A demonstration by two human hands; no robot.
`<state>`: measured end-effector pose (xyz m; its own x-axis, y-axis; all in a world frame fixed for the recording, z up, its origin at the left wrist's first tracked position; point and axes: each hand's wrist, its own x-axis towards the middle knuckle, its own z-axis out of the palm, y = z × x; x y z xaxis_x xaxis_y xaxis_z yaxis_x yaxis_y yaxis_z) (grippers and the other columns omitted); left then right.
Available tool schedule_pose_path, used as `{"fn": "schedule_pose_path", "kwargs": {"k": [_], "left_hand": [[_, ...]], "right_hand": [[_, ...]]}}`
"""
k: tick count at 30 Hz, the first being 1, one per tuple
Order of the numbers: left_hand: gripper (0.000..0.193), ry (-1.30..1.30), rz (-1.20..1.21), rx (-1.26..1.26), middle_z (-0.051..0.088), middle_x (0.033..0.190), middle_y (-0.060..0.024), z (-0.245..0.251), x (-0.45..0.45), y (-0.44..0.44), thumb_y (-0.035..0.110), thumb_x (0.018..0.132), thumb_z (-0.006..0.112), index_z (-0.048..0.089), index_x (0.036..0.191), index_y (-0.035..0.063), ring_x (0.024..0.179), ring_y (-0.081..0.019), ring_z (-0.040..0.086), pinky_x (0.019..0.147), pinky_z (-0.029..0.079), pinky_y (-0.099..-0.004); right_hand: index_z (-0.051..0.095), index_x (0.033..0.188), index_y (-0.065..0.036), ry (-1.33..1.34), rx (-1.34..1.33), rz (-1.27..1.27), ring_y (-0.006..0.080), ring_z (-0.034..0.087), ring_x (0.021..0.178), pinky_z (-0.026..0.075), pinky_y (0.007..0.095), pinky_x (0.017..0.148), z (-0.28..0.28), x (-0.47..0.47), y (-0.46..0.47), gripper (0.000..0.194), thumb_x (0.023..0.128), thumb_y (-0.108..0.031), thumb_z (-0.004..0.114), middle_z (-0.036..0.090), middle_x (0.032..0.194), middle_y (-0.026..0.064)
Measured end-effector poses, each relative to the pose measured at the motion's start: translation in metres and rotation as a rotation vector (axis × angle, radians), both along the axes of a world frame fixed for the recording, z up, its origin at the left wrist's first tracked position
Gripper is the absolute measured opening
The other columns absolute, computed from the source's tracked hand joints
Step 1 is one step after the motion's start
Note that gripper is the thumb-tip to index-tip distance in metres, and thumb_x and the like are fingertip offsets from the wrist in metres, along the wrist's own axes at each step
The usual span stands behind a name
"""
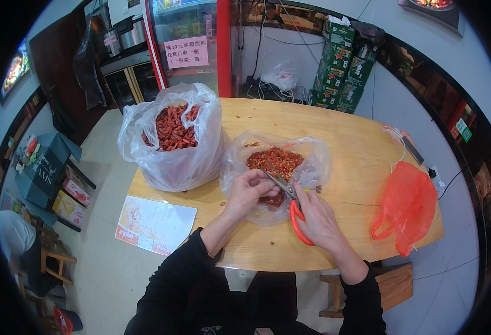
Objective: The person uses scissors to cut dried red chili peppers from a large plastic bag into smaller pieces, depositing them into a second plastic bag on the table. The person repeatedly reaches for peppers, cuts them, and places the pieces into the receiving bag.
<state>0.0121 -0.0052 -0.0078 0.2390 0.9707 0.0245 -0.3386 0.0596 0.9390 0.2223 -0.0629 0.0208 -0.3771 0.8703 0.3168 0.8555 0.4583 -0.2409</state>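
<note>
My right hand (316, 217) grips scissors with red handles (295, 224), their blades pointing up and left, parted. The fingertips of my left hand (249, 190) are pinched close beside the blades; whatever they may hold is too small to tell. Beneath both hands, an open clear plastic bag (319, 157) holds cut dried red chilies with seeds (277, 161). To its left stands a larger whitish plastic bag (178, 169), open at the top and full of dried red chilies (176, 130).
The wooden table (350, 138) carries a printed sheet (157, 224) at its left edge, a red plastic bag (409, 205) at the right and a dark device (413, 150) with a white cable. A wooden stool (392, 287) stands below right. A person (17, 238) is at far left.
</note>
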Motion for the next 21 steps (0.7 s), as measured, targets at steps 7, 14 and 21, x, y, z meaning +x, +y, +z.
{"fn": "schedule_pose_path", "kwargs": {"k": [7,14,21], "left_hand": [[0.012,0.096,0.035,-0.039,0.072,0.094,-0.0095,0.004,-0.001,-0.001,0.010,0.096,0.066,0.065,0.104,0.0003,0.077,-0.0135,0.070,0.070,0.060,-0.0258],[0.014,0.047,0.100,-0.007,0.072,0.093,-0.0104,0.001,0.001,0.000,0.010,0.098,0.064,0.064,0.106,-0.0004,0.077,-0.0143,0.071,0.071,0.060,-0.0259],[0.012,0.116,0.063,-0.033,0.072,0.090,-0.0107,0.012,0.002,-0.004,0.007,0.097,0.061,0.064,0.104,-0.0011,0.077,-0.0143,0.071,0.073,0.059,-0.0262]], "right_hand": [[0.044,0.141,-0.002,0.045,-0.153,-0.034,0.0423,0.063,0.089,0.052,0.0475,0.075,0.007,-0.003,-0.005,0.056,0.092,-0.020,0.065,0.060,0.098,0.0220],[0.047,0.140,-0.002,0.067,-0.095,-0.009,0.0395,0.065,0.080,0.053,0.0470,0.071,0.006,-0.001,-0.003,0.055,0.093,-0.025,0.065,0.060,0.095,0.0206],[0.045,0.141,0.000,0.007,0.022,0.020,0.0389,0.063,0.080,0.052,0.0456,0.070,-0.001,0.000,-0.001,0.058,0.092,-0.022,0.065,0.058,0.093,0.0213]]}}
